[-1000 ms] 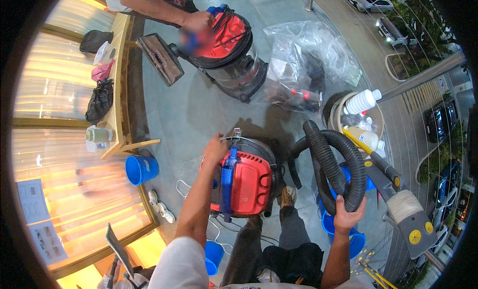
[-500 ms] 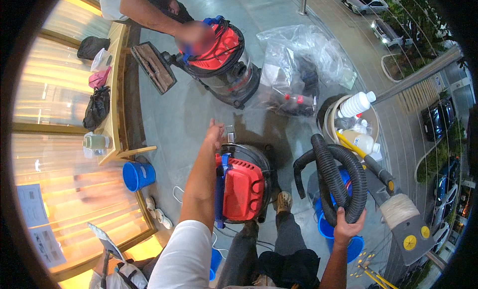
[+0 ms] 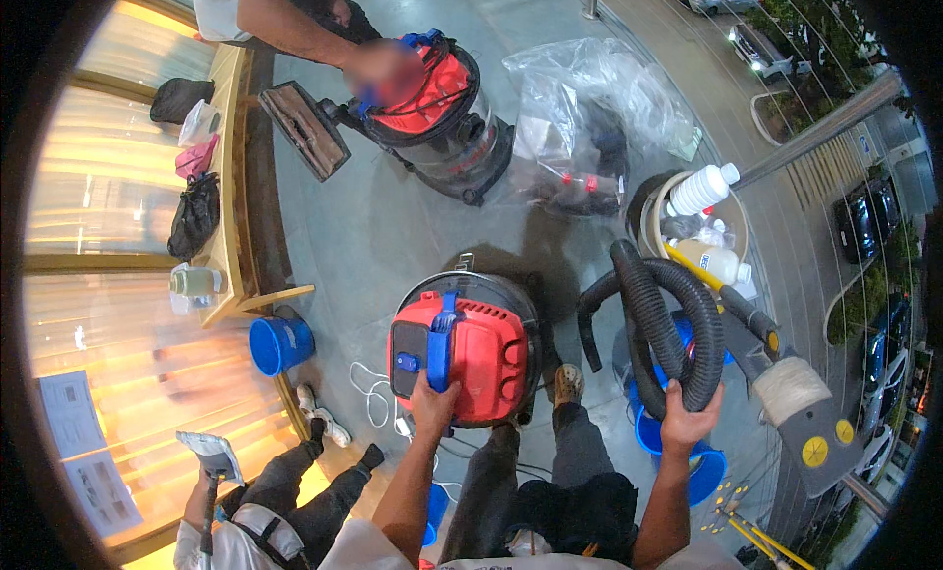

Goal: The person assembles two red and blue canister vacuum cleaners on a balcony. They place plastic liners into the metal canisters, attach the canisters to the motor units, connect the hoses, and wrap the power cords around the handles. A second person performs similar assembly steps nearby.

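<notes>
A wet-and-dry vacuum cleaner with a red lid [image 3: 489, 359] and a dark round tank stands on the floor just in front of my feet. My left hand [image 3: 432, 403] is closed round the near end of the blue carry handle [image 3: 444, 346] on that lid. A metal latch [image 3: 464, 262] shows at the tank's far rim. In my right hand [image 3: 690, 423] I grip a thick black ribbed vacuum hose [image 3: 656, 319], looped into a coil and held up off the floor. My right fingers are partly hidden behind the hose.
Ahead, a co-worker's arm [image 3: 295, 29] reaches onto a second red-topped vacuum [image 3: 442, 108]. Clear plastic bags [image 3: 589, 88] lie beside it. A bucket of bottles [image 3: 653, 216], blue buckets [image 3: 280, 346] and a yellow-poled floor tool [image 3: 786, 393] stand around. Another person [image 3: 295, 491] is at lower left.
My left hand has come back from the far rim of the tank onto the blue handle. The red lid now shows whole. At lower left, the other person has come further into view.
</notes>
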The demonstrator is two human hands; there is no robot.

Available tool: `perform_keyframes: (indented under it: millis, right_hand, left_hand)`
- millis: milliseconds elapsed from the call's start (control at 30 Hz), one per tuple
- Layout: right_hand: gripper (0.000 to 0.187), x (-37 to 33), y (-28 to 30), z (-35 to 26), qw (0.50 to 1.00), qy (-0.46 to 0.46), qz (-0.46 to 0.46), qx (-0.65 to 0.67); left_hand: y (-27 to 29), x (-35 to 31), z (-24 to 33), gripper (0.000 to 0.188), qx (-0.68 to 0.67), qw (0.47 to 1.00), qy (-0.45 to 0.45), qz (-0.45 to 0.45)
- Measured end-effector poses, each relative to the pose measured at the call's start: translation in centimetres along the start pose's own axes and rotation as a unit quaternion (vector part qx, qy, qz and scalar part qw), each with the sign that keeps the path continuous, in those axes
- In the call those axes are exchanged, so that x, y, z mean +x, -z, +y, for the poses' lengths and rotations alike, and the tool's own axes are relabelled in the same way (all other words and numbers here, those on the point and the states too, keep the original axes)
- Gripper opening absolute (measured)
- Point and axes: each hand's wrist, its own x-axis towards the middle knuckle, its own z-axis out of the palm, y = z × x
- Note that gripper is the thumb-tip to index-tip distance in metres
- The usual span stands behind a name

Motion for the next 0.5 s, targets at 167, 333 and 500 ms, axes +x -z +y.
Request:
perform_keyframes:
  millis: [167, 333, 500]
  right_hand:
    - [0.046, 0.5, 0.2, -2.8, 0.998, 0.064, -0.002, 0.025]
    - [0.046, 1.0, 1.4, -6.5, 0.991, 0.062, 0.007, 0.116]
    - [0.058, 1.4, 4.8, -9.9, 0.974, 0.073, 0.011, 0.214]
  left_hand:
    - [0.6, -0.6, -1.2, 0.026, -0.043, 0.998, -0.027, 0.047]
    - [4.2, -4.7, -2.0, 0.025, -0.05, 0.995, -0.009, 0.083]
    - [7.7, -9.0, -4.0, 0.025, -0.11, 0.99, 0.03, 0.089]
